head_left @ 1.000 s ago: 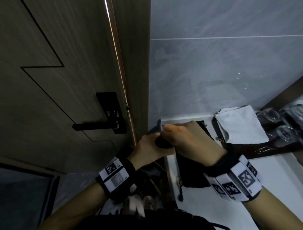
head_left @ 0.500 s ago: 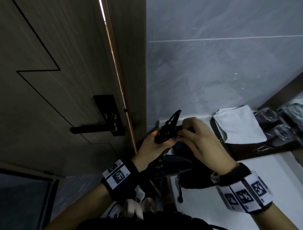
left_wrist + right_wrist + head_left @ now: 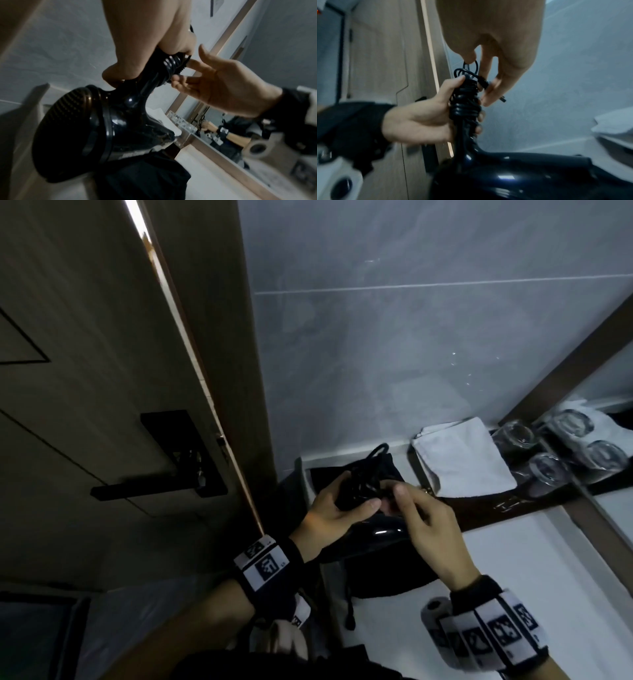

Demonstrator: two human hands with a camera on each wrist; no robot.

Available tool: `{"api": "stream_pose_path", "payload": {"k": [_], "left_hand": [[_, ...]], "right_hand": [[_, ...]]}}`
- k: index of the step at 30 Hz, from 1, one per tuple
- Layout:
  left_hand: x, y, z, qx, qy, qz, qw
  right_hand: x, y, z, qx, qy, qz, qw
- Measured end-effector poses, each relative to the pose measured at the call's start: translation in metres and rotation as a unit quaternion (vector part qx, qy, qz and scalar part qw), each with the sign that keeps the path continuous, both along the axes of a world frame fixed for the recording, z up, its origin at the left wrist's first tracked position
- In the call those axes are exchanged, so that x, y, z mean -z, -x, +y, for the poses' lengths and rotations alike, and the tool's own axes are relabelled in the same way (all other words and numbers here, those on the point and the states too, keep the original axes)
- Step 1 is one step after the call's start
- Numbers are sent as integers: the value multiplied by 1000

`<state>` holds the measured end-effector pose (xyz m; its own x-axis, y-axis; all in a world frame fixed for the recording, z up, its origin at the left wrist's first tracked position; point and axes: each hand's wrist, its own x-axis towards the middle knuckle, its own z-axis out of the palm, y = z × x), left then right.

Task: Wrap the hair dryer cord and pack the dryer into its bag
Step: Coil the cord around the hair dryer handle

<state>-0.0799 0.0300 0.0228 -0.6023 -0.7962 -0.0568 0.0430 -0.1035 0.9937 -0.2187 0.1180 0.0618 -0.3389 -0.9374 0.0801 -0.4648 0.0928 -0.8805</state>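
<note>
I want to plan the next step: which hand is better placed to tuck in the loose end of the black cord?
Probably the right hand: its fingertips already touch the cord end. The left hand grips the cord-wrapped handle of the glossy black hair dryer.

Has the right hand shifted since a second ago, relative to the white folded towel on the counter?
Yes. The right hand has drawn back from the white folded towel, nearer the person along the counter, fingertips working the cord at the dryer's handle.

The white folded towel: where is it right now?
In the head view, the white folded towel lies on the dark tray at right, between the black bag and the upturned glasses.
</note>
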Motion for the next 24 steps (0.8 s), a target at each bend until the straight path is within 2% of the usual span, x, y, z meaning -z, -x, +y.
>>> {"api": "stream_pose_path", "payload": {"k": [3, 6, 12, 16, 17, 20, 22, 24], "left_hand": [[10, 5, 3, -1, 23, -39, 999], [16, 5, 2, -9, 27, -42, 999], [17, 0, -10, -1, 58, -60, 997], [20, -8, -19, -15, 179, -116, 977], [17, -10, -22, -2, 185, -120, 975], [3, -5, -27, 48, 79, -76, 993], [-6, 3, -25, 5, -21, -21, 1000], [-4, 5, -23, -39, -13, -48, 998]], "right_hand": [[9, 8, -4, 45, -5, -140, 989], [18, 7, -10, 44, -7, -216, 975], [26, -3, -23, 57, 32, -232, 971], [30, -14, -25, 80, 42, -221, 971], [31, -15, -25, 97, 43, -220, 970], [33, -18, -23, 125, 50, -221, 966], [33, -19, -22, 114, 57, -212, 969], [31, -21, -21, 87, 62, -193, 975]]}}
